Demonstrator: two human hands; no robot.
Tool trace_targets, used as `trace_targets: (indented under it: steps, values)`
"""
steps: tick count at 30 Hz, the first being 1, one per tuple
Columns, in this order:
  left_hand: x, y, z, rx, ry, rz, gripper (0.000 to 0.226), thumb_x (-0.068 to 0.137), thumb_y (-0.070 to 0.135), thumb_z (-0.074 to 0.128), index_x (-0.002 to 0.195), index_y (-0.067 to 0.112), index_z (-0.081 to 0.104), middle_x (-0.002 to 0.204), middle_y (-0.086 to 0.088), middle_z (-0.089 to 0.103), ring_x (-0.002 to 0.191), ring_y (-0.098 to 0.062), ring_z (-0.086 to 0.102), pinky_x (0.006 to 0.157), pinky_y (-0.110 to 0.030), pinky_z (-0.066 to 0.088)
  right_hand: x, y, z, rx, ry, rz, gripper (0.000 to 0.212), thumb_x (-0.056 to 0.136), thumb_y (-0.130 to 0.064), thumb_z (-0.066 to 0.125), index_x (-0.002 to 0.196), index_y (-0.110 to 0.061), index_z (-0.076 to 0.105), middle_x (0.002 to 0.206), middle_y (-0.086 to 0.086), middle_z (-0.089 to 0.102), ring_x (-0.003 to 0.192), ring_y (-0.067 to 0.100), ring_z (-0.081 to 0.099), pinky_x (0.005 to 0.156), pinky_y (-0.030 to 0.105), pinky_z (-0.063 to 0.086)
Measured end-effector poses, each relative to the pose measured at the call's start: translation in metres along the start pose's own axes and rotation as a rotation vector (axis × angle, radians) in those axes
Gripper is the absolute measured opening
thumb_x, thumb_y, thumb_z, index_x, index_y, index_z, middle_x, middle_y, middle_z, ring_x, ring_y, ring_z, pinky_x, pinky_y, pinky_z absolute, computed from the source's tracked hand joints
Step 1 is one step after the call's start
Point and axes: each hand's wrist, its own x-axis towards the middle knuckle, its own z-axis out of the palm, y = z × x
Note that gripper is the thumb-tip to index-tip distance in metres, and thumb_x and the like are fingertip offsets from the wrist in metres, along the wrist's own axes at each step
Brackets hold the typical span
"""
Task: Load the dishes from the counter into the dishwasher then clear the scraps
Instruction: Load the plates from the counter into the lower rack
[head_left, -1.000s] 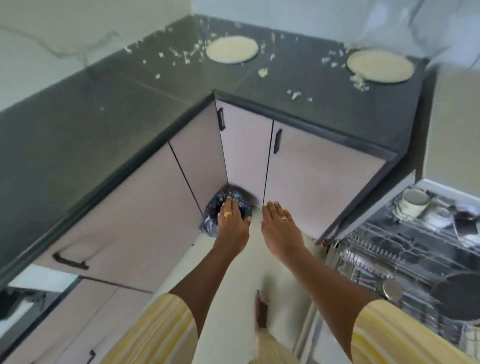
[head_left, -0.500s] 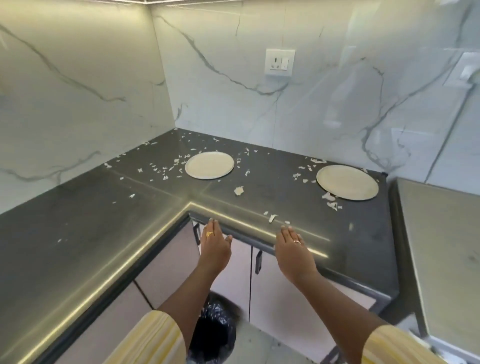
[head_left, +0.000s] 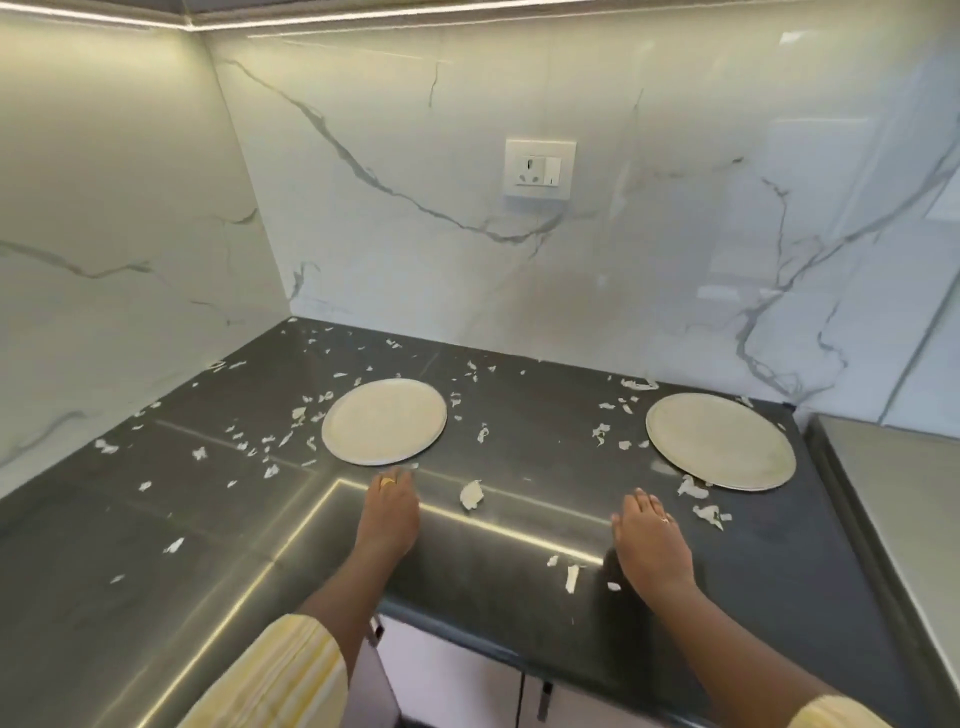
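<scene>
- Holding my left hand (head_left: 389, 512) and right hand (head_left: 652, 545) flat over the dark countertop (head_left: 130, 545), fingers straight, together, gripping nothing.
- Left fingertips are lying just beside the left plate (head_left: 384, 421); the right plate (head_left: 719, 441) is sitting near my right hand.
- Pale scraps (head_left: 471, 494) are littering the countertop around both plates.
- White veined marble walls (head_left: 467, 249) are enclosing the corner; a wall socket (head_left: 540, 169) is sitting above.

Only one cam here, strapped to my head, facing forward and down into the desk (head_left: 540, 431) corner. Marble wall (head_left: 467, 260) up top, my left hand (head_left: 390, 512) and right hand (head_left: 653, 540) close in below.
</scene>
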Motion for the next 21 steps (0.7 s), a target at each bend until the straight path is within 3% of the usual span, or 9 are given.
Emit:
trace_targets:
  steps: [4, 7, 10, 13, 16, 21]
  values:
    - [0.057, -0.006, 0.000, 0.087, -0.183, 0.045, 0.033, 0.089, 0.005, 0.039, 0.113, 0.009, 0.062, 0.116, -0.008, 0.059, 0.113, -0.025, 0.049, 0.093, -0.032, 0.036, 0.030, 0.005, -0.017, 0.257, 0.061, 0.301, 0.028, 0.100, -0.018, 0.034, 0.115, -0.001, 0.050, 0.127, 0.016, 0.051, 0.118, 0.032, 0.050, 0.086, 0.036, 0.043]
    - [0.092, 0.001, 0.010, 0.027, -0.179, -0.002, 0.030, 0.086, -0.001, 0.041, 0.107, 0.004, 0.061, 0.114, -0.010, 0.057, 0.111, -0.027, 0.049, 0.092, -0.033, 0.039, 0.054, 0.023, -0.027, 0.373, 0.098, 0.542, 0.022, 0.097, -0.014, 0.037, 0.104, -0.002, 0.053, 0.111, 0.021, 0.058, 0.102, 0.037, 0.056, 0.070, 0.034, 0.036]
    - [0.114, 0.007, 0.025, -0.017, -0.140, -0.077, 0.022, 0.090, 0.002, 0.043, 0.109, 0.001, 0.054, 0.116, -0.013, 0.053, 0.113, -0.030, 0.047, 0.094, -0.034, 0.038, 0.076, 0.047, -0.029, 0.437, 0.135, 0.751, 0.022, 0.094, -0.012, 0.040, 0.105, -0.002, 0.057, 0.112, 0.023, 0.058, 0.104, 0.039, 0.055, 0.072, 0.034, 0.038]
    - [0.125, 0.010, 0.034, -0.035, -0.153, -0.112, 0.022, 0.094, 0.014, 0.046, 0.110, 0.002, 0.054, 0.116, -0.013, 0.053, 0.113, -0.029, 0.047, 0.093, -0.035, 0.039, 0.093, 0.073, -0.028, 0.506, 0.167, 0.950, 0.027, 0.094, -0.010, 0.043, 0.113, 0.002, 0.058, 0.118, 0.027, 0.055, 0.109, 0.042, 0.053, 0.084, 0.042, 0.045]
    - [0.132, 0.013, 0.038, -0.034, -0.201, -0.139, 0.025, 0.096, 0.021, 0.045, 0.112, 0.002, 0.052, 0.118, -0.013, 0.052, 0.113, -0.030, 0.048, 0.091, -0.035, 0.040, 0.106, 0.097, -0.024, 0.525, 0.125, 1.054, 0.032, 0.093, -0.009, 0.045, 0.117, 0.010, 0.054, 0.120, 0.031, 0.053, 0.111, 0.044, 0.052, 0.089, 0.046, 0.045]
    - [0.141, 0.019, 0.035, 0.065, -0.240, -0.171, 0.026, 0.096, 0.002, 0.034, 0.118, 0.005, 0.048, 0.120, -0.010, 0.050, 0.114, -0.026, 0.049, 0.089, -0.031, 0.045, 0.129, 0.126, -0.020, 0.555, -0.006, 1.185, 0.041, 0.097, -0.019, 0.038, 0.121, 0.012, 0.050, 0.128, 0.029, 0.046, 0.121, 0.038, 0.039, 0.097, 0.041, 0.035]
